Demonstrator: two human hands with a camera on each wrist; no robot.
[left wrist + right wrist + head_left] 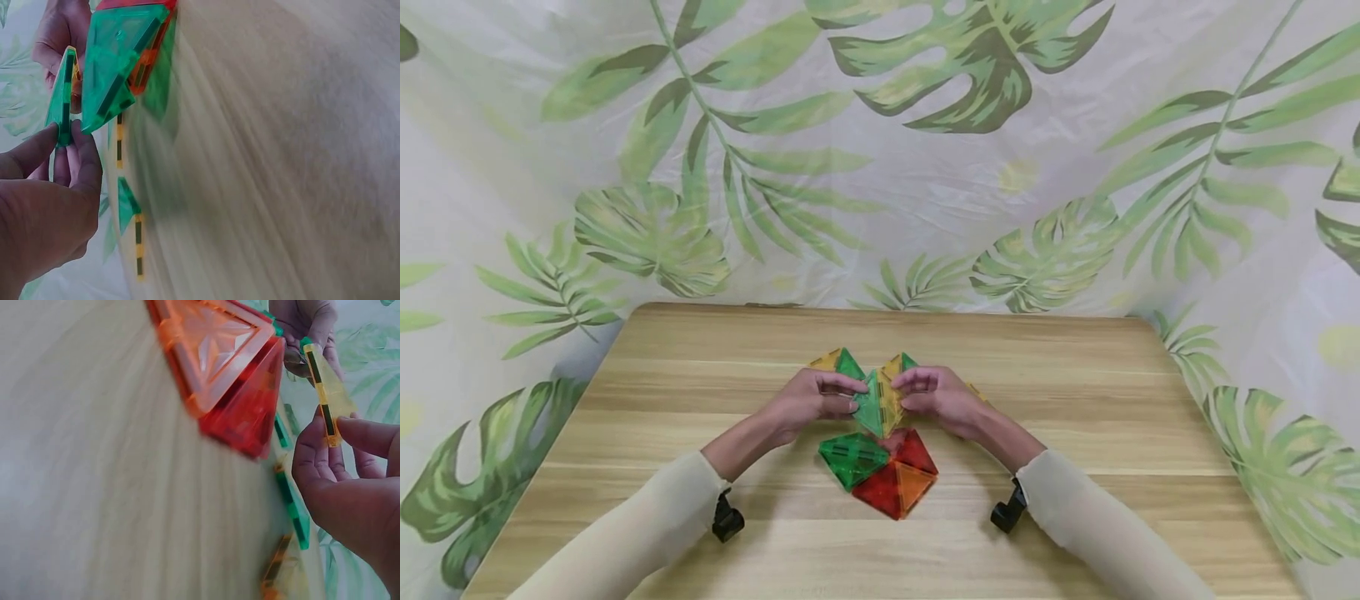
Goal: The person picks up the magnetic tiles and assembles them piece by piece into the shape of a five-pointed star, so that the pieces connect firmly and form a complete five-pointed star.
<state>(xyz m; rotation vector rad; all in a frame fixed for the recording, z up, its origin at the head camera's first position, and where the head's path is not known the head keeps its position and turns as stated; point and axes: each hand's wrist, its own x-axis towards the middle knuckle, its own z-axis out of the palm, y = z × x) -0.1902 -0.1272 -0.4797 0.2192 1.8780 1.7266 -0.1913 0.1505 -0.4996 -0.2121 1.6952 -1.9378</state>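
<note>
My left hand [805,404] pinches a green triangular magnetic tile [868,408] between thumb and fingers. A yellow triangular magnetic tile [889,404] is pinched by my right hand [947,404]. The two tiles meet along an edge, raised above the table. Just below them in the head view sits a cluster of triangular tiles: green tiles [852,458], red tiles [878,492] and an orange tile [915,485]. In the left wrist view the cluster's green tile [112,56] stands tilted close to the held pair. The right wrist view shows the cluster's orange tile [215,350] up close.
Behind my left hand lie a yellow tile [826,361] and a green tile [850,365]. Another yellow tile [892,367] and green tile [909,361] lie behind my right hand, which partly hides a further yellow tile [976,390]. A leaf-patterned cloth [925,208] hangs behind the wooden table [1075,517].
</note>
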